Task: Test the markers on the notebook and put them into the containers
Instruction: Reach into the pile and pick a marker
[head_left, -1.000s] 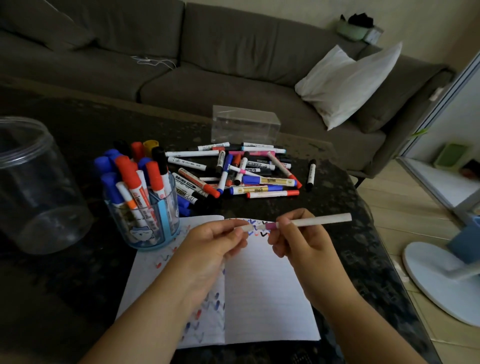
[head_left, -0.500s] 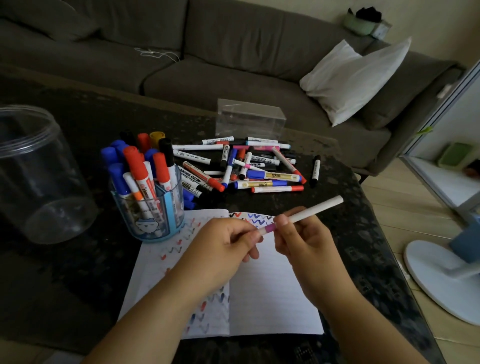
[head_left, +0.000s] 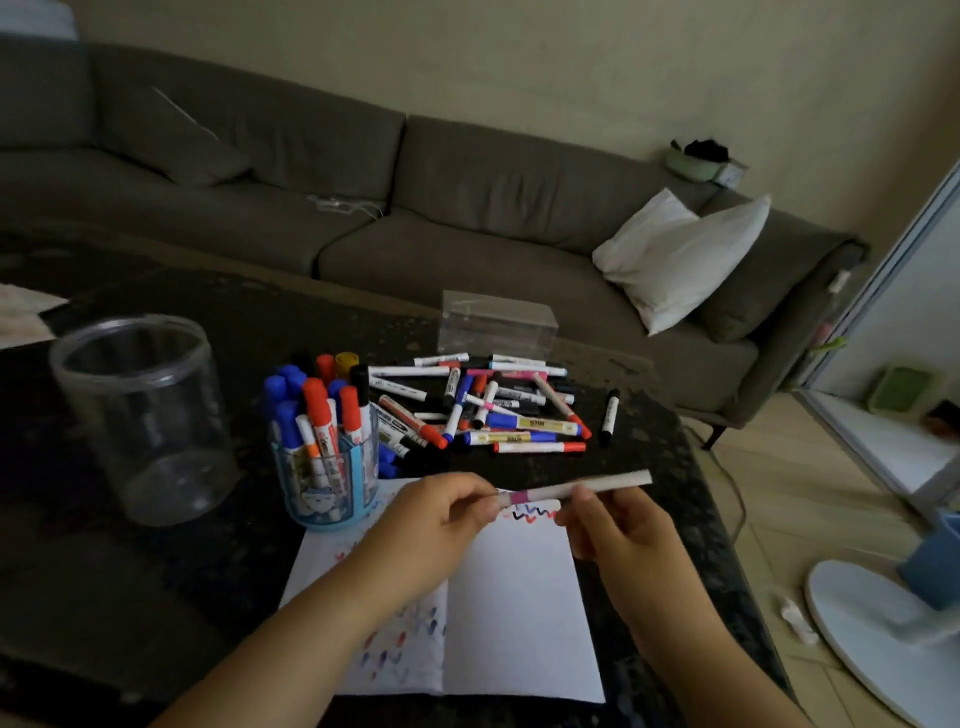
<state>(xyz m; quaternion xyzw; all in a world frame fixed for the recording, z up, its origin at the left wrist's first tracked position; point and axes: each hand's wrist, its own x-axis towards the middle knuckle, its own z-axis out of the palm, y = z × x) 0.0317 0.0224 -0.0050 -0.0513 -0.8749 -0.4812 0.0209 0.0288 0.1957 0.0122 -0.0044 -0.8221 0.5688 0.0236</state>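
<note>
A thin white marker with a pink band (head_left: 582, 487) is held level above the open notebook (head_left: 514, 613). My left hand (head_left: 436, 512) pinches its left end, where the cap is. My right hand (head_left: 615, 525) grips the barrel. Coloured zigzag marks run along the notebook's top edge and down its left page. A blue pen cup (head_left: 332, 478) packed with several capped markers stands left of the notebook. Behind it lies a loose pile of markers (head_left: 488, 410). A large clear jar (head_left: 145, 415) stands at the left and a clear box (head_left: 496, 325) behind the pile.
Everything sits on a dark stone table (head_left: 104, 571) whose right edge runs close to my right arm. A grey sofa (head_left: 363, 197) with a white pillow (head_left: 675, 254) is behind it. A white fan base (head_left: 883, 639) stands on the floor at the right.
The camera tilted up, so the room shows more. The marker swung from tilted to nearly level, and both hands kept hold of it above the notebook's top edge.
</note>
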